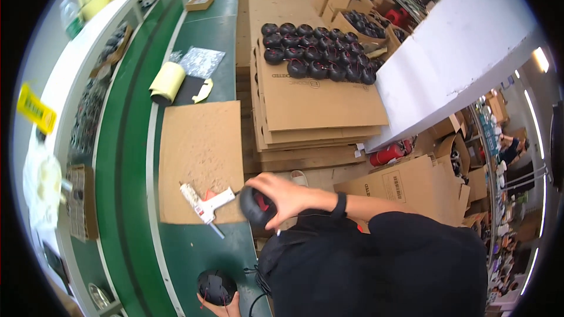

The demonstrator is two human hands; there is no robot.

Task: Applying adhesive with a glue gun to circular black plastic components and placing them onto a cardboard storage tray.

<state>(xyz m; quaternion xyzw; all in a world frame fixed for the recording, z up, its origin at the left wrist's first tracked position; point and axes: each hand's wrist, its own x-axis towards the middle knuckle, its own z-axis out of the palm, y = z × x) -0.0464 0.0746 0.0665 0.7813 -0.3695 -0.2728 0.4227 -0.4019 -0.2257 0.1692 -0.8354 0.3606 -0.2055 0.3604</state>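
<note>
My right hand [283,198] is closed around a black round housing [254,208] with a red part in it, above the bench edge. At the lower edge, my left hand [230,307] holds a second black round housing [217,286], its fingers along the underside. Thin red wires hang from that one. Between the right hand and the conveyor, a white glue gun [205,205] lies on a worn cardboard sheet [200,141], its nozzle and glue stick visible.
A green conveyor [126,158] runs along the left. Stacked cardboard [323,108] bears many black round housings [317,53] with red wires. A yellow roll [168,81] and a clear plastic bag [202,61] lie beyond the sheet. A red fire extinguisher [388,154] stands near a white pillar [452,53].
</note>
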